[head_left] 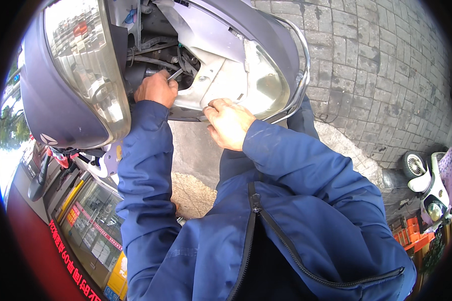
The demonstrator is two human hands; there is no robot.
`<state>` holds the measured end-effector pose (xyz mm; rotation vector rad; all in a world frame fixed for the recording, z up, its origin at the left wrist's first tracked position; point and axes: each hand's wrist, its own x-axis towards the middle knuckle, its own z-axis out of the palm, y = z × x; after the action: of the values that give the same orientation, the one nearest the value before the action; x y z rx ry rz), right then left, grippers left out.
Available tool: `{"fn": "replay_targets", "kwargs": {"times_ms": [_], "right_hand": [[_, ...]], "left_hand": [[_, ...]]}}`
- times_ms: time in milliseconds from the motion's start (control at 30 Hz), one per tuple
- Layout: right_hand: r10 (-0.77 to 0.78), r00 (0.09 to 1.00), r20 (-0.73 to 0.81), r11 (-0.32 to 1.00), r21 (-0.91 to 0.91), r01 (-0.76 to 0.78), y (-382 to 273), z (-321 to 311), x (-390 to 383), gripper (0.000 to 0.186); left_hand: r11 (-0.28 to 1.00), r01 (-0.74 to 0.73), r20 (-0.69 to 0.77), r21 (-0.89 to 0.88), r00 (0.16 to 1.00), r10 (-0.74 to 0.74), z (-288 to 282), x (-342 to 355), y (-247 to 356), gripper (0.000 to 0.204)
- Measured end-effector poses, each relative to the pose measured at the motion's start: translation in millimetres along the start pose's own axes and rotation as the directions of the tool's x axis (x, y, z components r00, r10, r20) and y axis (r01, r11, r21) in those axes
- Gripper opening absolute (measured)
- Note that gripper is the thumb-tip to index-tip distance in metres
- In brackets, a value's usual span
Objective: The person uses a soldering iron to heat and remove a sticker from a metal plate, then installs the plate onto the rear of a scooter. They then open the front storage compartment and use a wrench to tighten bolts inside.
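A grey-purple scooter [40, 95] stands in front of me with its inner cavity [158, 50] exposed, showing cables and metal tubes. My left hand [158, 90] reaches into the lower part of this cavity, its fingers closed around a slim silver metal tool [175, 74]. Only a short length of the tool shows, and its working end is hard to make out. My right hand [228, 120] grips the lower edge of the pale light panel [226, 83], fingers on top and thumb beneath. A clear lens [267, 80] covers the right part of that panel.
A large clear headlight [83, 55] flanks the cavity on the left. Chrome tubing [306, 65] curves around the right side. Grey paving [361, 75] spreads to the right, where another white scooter [434, 185] stands near an orange object [412, 236]. A glass-fronted shop [93, 231] is at lower left.
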<state>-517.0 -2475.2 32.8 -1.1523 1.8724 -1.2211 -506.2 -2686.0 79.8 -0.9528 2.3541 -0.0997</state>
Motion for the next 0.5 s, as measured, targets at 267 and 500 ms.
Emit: {"fn": "replay_targets", "kwargs": {"times_ms": [267,500], "right_hand": [[0.014,1.0,0.023,1.0,-0.028,-0.014,1.8,-1.6,-0.7,0.024],[0.024,1.0,0.017,1.0,-0.004,-0.024,4.3,-2.2,0.0,0.025]], "left_hand": [[0.986,-0.092,-0.12,-0.137,0.99,0.076,3.7,-2.3,-9.2,0.024],[0.978,-0.143,-0.186,-0.15,0.976,0.115,3.0,4.1,-11.7,0.019]]}}
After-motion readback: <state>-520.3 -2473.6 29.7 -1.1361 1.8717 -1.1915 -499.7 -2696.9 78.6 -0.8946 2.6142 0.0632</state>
